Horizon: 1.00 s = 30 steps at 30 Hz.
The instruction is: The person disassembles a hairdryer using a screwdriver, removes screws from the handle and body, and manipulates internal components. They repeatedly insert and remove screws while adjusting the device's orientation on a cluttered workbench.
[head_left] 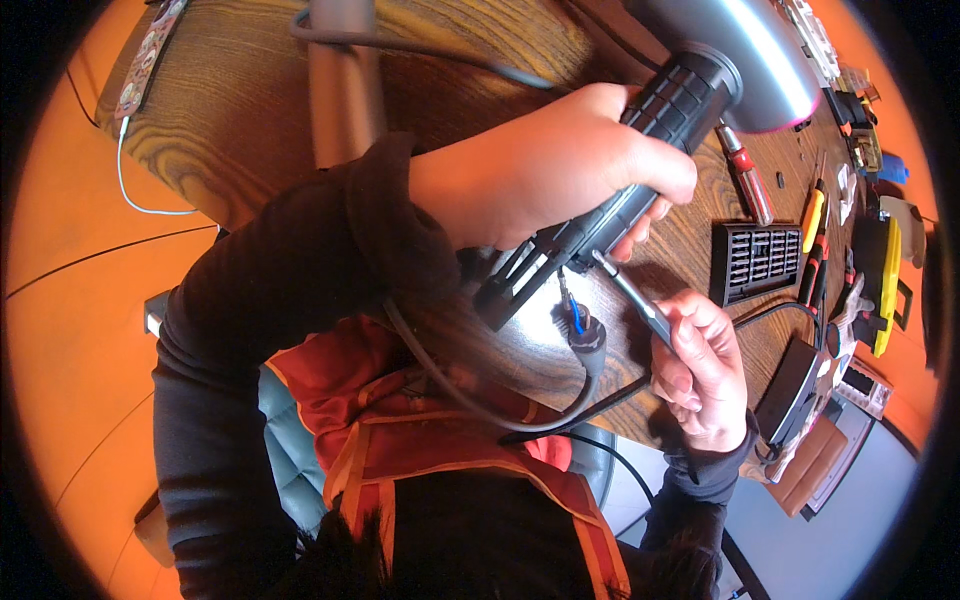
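Observation:
My left hand (560,165) is wrapped round the black inner handle of a hair dryer (678,105), whose rounded silver-grey head (765,62) points to the upper right. Pinched in my right hand (702,365) is a slim grey screwdriver (640,300). Its tip meets the side of the handle near the lower end; whether it sits in a screw is too small to tell. Thin wires, one of them blue, run from the handle's lower end into a grey cord sleeve (588,348). From there the thick grey cord (450,398) curves left beneath my left arm.
On the wooden table (230,110) at right lie a red-handled screwdriver (748,178), a black bit case (757,262) and a yellow-handled tool (813,215). Farther right are a yellow-and-black case (888,285) and a black box (788,390). A grey cylinder (343,90) stands behind my left arm.

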{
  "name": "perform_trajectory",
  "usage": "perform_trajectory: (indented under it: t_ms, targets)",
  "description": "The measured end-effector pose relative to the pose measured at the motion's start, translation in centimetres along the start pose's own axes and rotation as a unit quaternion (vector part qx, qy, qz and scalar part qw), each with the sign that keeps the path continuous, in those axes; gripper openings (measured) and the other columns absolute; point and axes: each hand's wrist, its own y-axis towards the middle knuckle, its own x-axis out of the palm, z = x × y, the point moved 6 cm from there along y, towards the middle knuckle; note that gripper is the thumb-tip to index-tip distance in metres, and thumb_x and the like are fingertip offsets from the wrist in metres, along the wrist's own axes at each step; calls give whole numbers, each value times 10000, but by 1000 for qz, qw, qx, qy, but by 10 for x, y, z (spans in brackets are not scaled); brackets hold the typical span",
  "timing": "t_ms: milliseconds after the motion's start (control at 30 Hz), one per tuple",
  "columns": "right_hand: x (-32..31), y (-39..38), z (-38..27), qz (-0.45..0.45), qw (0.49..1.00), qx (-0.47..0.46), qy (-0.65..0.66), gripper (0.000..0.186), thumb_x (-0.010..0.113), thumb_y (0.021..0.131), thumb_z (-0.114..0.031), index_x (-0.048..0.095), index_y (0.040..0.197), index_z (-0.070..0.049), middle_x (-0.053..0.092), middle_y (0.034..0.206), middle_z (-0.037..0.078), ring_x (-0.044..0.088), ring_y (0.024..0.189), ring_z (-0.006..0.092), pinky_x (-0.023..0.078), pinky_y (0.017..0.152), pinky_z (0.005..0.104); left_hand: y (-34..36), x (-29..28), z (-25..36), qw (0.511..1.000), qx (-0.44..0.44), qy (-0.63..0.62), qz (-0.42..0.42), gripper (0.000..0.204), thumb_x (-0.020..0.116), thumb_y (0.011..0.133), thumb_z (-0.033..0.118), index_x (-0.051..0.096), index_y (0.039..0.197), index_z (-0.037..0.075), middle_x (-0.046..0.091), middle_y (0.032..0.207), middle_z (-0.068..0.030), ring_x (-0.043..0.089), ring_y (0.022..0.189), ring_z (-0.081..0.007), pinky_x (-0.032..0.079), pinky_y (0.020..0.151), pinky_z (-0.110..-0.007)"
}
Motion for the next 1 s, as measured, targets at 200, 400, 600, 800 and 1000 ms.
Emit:
perform_trajectory:
  t_ms: [200,400,600,800,1000]
  targets:
    - [8,-19,-30,14,931,-270,-247,384,657,716,6,463,1047,14,598,669,110,549,529,114,424,484,202,3,3,-5,996,-13,-85,-25,159,551,771,178,472,811,47,491,588,-30,478,463,-118,395,446,-230]
    - [37,-46,-41,68,436,-561,-701,396,655,597,-18,633,986,-84,577,735,63,537,571,167,398,488,265,8,0,-8,989,-22,-139,-53,171,541,785,175,458,849,40,489,605,-24,480,489,-116,404,471,-229]
    - [39,-46,-33,47,435,-551,-710,395,656,587,-50,647,978,-102,463,630,8,450,513,125,342,441,242,5,3,-13,989,-50,-128,-58,149,546,781,179,479,818,51,495,607,-20,481,495,-109,410,476,-222]
    - [28,-35,-36,85,642,-498,-577,266,703,680,-81,648,933,-18,452,511,9,427,405,119,334,392,235,2,1,-7,993,-26,-115,-24,150,562,771,182,489,765,50,497,592,-23,478,473,-107,403,445,-227]
    - [-7,-1,3,30,999,-16,9,204,549,842,-121,551,950,52,447,521,-20,329,383,34,263,370,181,0,0,5,999,30,-22,3,184,587,731,198,517,677,36,516,554,-45,517,484,-124,429,475,-236]
